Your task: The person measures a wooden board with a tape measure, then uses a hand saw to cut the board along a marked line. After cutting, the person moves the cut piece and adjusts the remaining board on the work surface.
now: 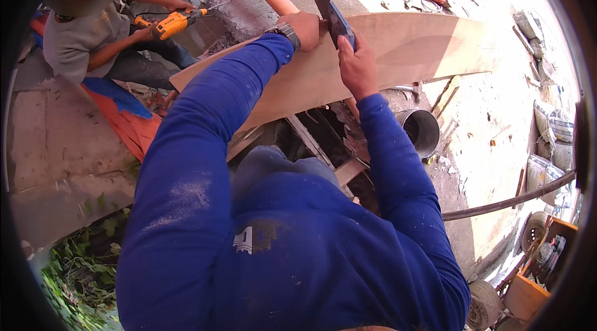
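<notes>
Plywood [398, 57] lies flat across the upper middle of the frame, pinned by the left hand [305, 27] pressed on its far edge so it stays put while the right hand [356, 66], fingers wrapped around a saw [329, 10], works the blade through it.

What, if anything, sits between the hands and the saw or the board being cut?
Nothing visible. The right hand grips the saw handle directly, and the left hand rests straight on the wooden board beside the blade.
</notes>
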The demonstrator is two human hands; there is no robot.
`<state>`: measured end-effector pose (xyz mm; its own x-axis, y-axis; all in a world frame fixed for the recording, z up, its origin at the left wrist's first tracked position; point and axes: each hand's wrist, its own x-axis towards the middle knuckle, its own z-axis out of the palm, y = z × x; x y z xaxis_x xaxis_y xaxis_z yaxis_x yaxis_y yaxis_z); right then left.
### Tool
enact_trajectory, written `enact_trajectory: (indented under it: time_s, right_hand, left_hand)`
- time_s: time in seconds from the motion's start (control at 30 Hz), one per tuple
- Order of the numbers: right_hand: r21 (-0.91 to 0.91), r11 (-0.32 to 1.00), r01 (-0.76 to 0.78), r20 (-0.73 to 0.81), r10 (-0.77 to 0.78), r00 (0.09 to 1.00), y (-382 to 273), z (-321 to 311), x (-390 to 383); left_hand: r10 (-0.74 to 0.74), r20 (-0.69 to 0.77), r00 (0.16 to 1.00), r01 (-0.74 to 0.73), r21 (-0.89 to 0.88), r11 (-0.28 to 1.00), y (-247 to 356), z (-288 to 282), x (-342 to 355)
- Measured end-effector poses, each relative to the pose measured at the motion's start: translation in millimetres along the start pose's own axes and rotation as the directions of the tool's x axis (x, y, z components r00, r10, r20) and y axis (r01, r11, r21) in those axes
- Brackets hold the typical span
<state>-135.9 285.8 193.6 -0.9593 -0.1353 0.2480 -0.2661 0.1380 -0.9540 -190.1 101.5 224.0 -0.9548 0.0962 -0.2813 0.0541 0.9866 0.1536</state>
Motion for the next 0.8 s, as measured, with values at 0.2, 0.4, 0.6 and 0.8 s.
enact_trajectory:
  time_s: [0.2, 0.4, 0.6, 0.8]
  right_hand:
    - [-0.003, 0.998, -0.056, 0.033, 0.056, 0.998, 0.5, -9.4, -38.0]
    - [0.060, 0.972, -0.229, 0.075, 0.225, 0.972, -45.7, -109.1, -205.1]
    - [-0.114, 0.989, -0.092, 0.049, 0.098, 0.994, 8.4, 0.1, 21.8]
    - [-0.025, 0.969, -0.245, 0.116, 0.246, 0.962, -2.7, -49.9, -103.3]
  left_hand:
    - [-0.063, 0.034, 0.997, 0.061, 0.056, 0.997, -9.7, -4.9, 1.8]
    - [-0.015, 0.080, 0.997, 0.005, 0.128, 0.992, -11.2, -1.6, 6.5]
    - [-0.013, -0.014, 1.000, 0.013, 0.030, 0.999, 9.3, -3.8, 0.1]
    - [-0.037, 0.042, 0.998, 0.036, 0.023, 0.999, -20.0, 1.4, 8.3]
